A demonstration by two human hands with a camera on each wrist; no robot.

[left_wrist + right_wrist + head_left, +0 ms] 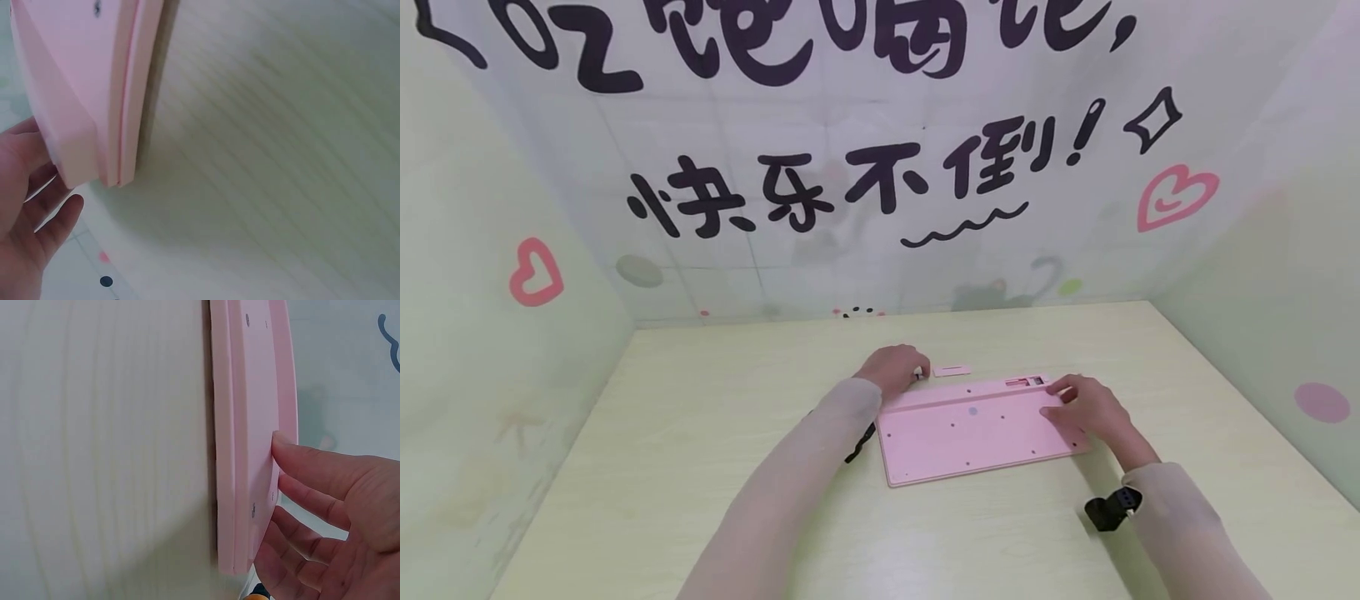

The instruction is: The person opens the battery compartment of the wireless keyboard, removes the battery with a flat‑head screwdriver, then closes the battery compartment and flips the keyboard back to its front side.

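Note:
A pink keyboard (977, 433) lies upside down on the table, with screws dotting its underside. A raised ridge runs along its far edge, with an uncovered battery compartment (1026, 382) near the right end. My right hand (1088, 407) grips that end, its thumb (306, 462) on the underside and the other fingers around the edge. At the far left corner, my left hand (895, 371) has its fingers (62, 225) loosely bent beside the end of the ridge; part of them is hidden behind it. Just beyond the far edge lies a small flat pink battery cover (952, 370).
The pale wood-grain table (700, 433) stretches around the keyboard. Behind it is a white backdrop (820, 267) with black writing, and light side walls stand left and right. A black wrist device (1112, 508) sits by the right cuff.

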